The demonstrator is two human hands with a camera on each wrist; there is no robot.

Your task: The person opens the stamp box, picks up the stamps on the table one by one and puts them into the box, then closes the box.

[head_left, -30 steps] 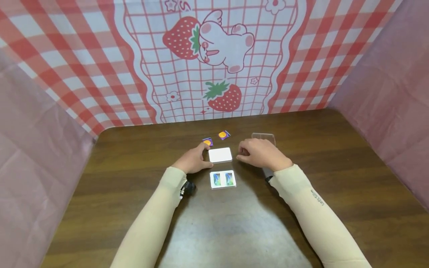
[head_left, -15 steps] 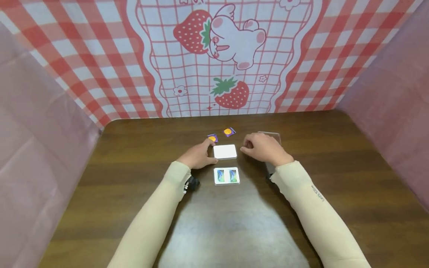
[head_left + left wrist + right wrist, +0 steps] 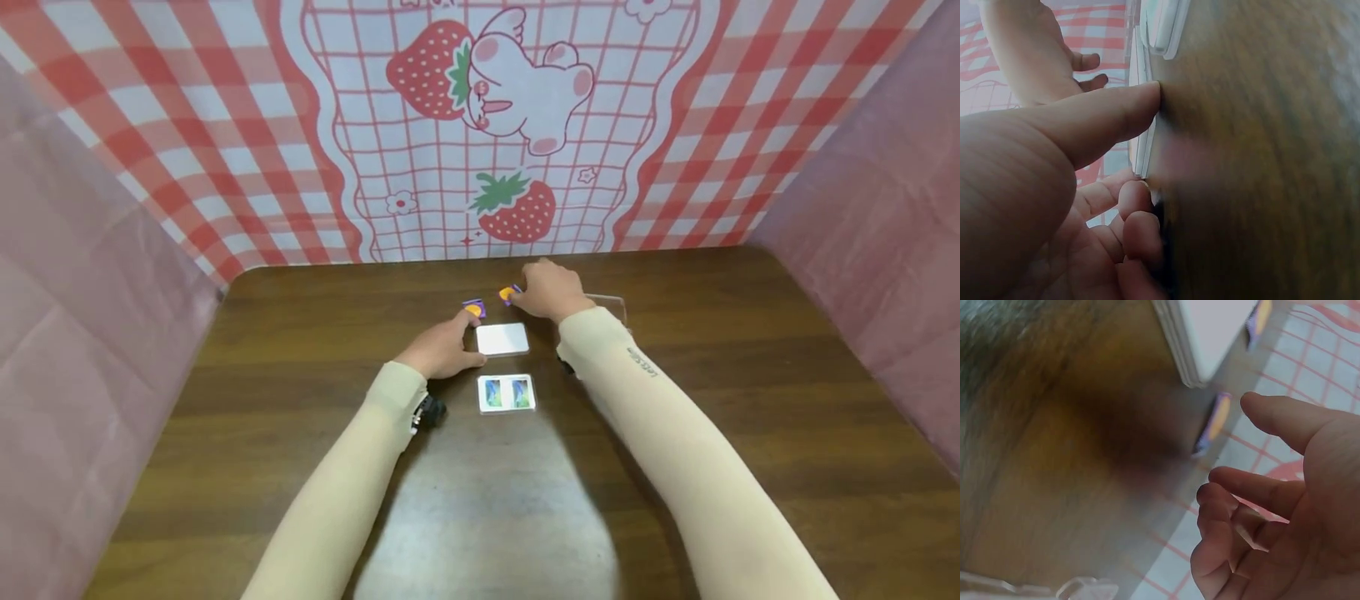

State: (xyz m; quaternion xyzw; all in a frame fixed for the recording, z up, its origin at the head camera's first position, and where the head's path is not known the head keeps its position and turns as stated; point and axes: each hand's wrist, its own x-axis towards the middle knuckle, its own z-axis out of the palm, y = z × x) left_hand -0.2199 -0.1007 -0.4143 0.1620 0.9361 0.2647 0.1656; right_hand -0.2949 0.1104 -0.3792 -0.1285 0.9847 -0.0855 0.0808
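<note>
My left hand (image 3: 438, 348) holds a flat, white-topped stack (image 3: 502, 339) by its left end, thumb at the near corner and forefinger at the far one. The stack's layered edge (image 3: 1140, 150) shows beside the thumb in the left wrist view. My right hand (image 3: 551, 290) is over the far side of the table, beside a small purple packet (image 3: 508, 294) with an orange round print. In the right wrist view its thumb and fingers are spread apart, with the packet (image 3: 1213, 425) beyond their tips. A second such packet (image 3: 474, 309) lies just past the left fingertips.
Nearer than the stack lies a clear-edged flat case (image 3: 507, 393) showing two blue-green pictures. A clear plastic tray or lid (image 3: 611, 307) is partly hidden behind the right arm. A red checked cloth (image 3: 300, 167) hangs along the table's back edge.
My right hand has left the clear plastic piece and moved away from me and left to the farther packet. The left hand has stayed at the white stack.
</note>
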